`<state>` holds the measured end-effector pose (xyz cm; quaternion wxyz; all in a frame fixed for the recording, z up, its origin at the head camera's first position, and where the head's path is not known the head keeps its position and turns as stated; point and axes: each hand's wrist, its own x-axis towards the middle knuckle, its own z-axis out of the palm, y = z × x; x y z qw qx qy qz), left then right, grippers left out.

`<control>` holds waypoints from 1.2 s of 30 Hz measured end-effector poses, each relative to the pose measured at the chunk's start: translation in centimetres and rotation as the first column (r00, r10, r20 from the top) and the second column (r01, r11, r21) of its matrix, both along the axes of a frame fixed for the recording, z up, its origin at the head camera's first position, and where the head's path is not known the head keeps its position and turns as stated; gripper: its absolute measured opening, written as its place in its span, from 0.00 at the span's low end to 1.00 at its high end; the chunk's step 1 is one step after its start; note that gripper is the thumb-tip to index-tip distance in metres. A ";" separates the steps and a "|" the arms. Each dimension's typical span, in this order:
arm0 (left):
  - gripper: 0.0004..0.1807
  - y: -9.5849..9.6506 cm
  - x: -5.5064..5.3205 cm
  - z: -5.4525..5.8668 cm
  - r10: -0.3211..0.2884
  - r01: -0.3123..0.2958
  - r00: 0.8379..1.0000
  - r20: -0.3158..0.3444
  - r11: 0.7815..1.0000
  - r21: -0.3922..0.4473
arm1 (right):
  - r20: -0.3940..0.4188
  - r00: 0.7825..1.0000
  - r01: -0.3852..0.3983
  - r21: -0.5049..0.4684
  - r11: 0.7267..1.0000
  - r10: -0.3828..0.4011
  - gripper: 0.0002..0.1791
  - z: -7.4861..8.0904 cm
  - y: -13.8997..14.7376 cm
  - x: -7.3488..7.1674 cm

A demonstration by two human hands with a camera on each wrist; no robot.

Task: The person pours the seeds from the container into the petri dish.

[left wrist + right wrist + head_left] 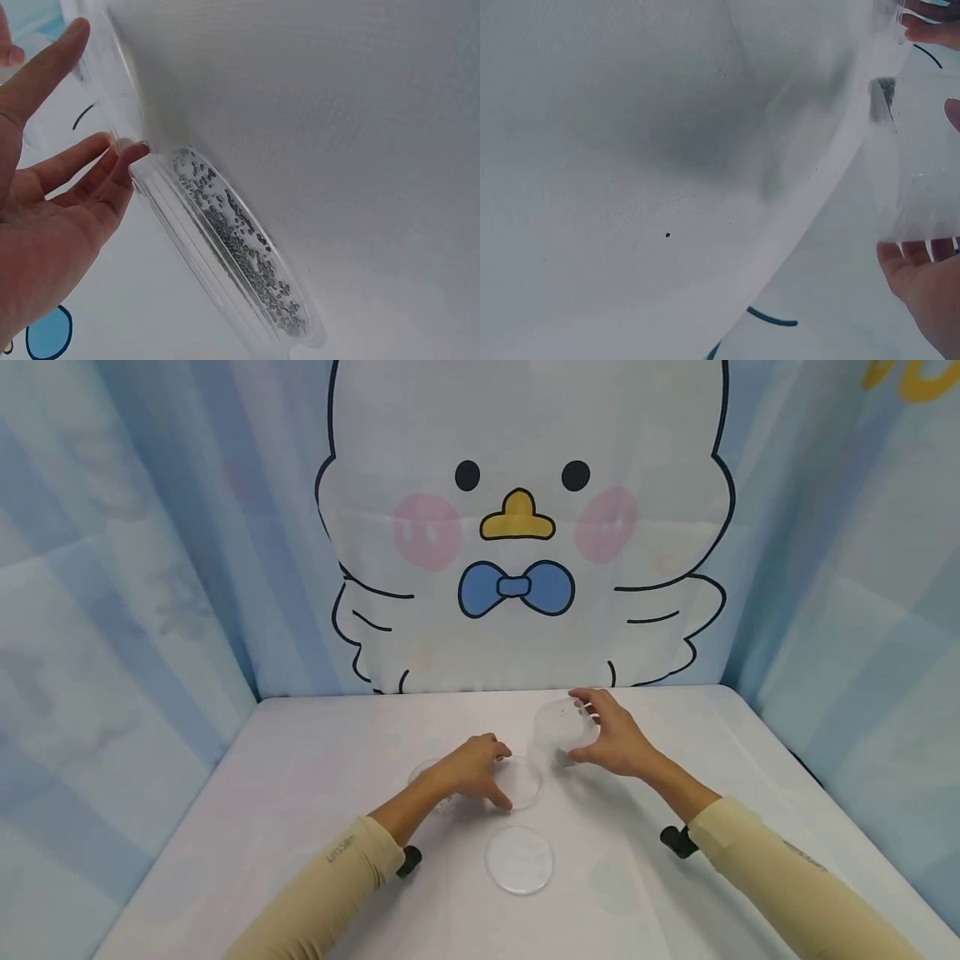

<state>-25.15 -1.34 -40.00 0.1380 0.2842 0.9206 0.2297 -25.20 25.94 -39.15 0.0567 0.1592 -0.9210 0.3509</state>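
Note:
My left hand point(471, 768) holds a clear petri dish point(522, 781) by its rim, thumb at the near side and fingers at the far side. My right hand point(617, 739) grips a clear plastic cup point(558, 725), tilted over the table just beyond that dish. Small dark grains point(887, 91) gather in a corner of the cup. Partly hidden behind my left hand in the head view is another petri dish; the left wrist view shows this dish point(217, 262) with many dark grains spread in it.
Nearer to me, a clear round disc point(519, 860), perhaps a dish or lid, lies flat on the white tabletop point(300, 827). A single dark grain point(667, 235) is on the cloth. A printed curtain point(525, 643) stands right behind the table's far edge.

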 end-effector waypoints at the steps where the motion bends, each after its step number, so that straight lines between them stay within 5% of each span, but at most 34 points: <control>1: 0.46 -0.1 0.0 0.0 0.003 -0.003 1.000 0.000 1.000 0.001 | -0.020 1.000 -0.012 0.011 1.000 0.012 0.54 0.1 -0.1 0.1; 14: 0.44 -0.2 0.0 0.3 0.020 -0.020 1.000 0.016 1.000 -0.004 | -0.189 0.972 -0.112 0.159 0.981 0.141 0.49 0.5 -2.5 1.7; 36: 0.44 -0.1 -0.2 0.0 0.014 -0.014 1.000 0.016 1.000 0.006 | -0.402 0.884 -0.091 0.351 0.932 0.238 0.50 0.1 -4.4 3.0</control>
